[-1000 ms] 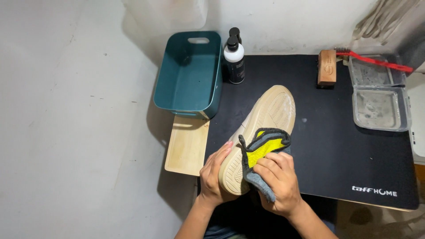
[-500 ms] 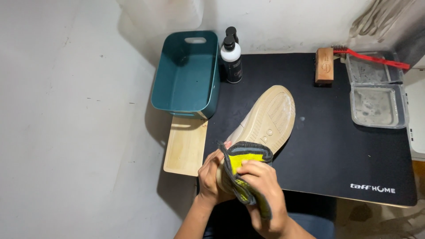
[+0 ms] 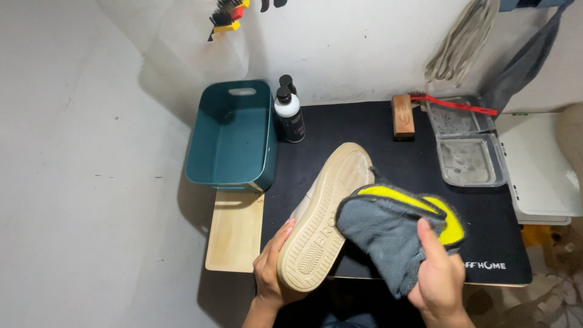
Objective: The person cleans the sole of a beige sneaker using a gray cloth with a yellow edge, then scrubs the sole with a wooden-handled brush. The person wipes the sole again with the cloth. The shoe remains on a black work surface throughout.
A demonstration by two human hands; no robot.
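— While the left hand (image 3: 273,273) cups the heel of the shoe (image 3: 325,215), where does the shoe sit?

— Sole up, tilted over the black mat (image 3: 376,130) on the counter (image 3: 234,234), toe pointing toward the spray bottle (image 3: 290,114) and heel at the near edge. The left grip is curled around the heel end, thumb on the tan sole, fingers hidden behind.

— And the right hand (image 3: 440,279)?

— Its grip is pinched on a grey and yellow cloth (image 3: 395,228), thumb pressed on top, the cloth bunched and touching the side of the shoe near mid-sole.

— How would the shoe handle?

— Light, I judge, since one hand props it. The rubber sole looks stiff and ridged, so it should not slip; the heel is a sound place to hold, as the upper would likely give under pressure. The cloth is soft and limp and folds wherever it is gripped.

— What else is about?

— A teal basket (image 3: 234,130) left of the bottle, a wooden brush (image 3: 402,116), and clear trays (image 3: 470,158) at the right.
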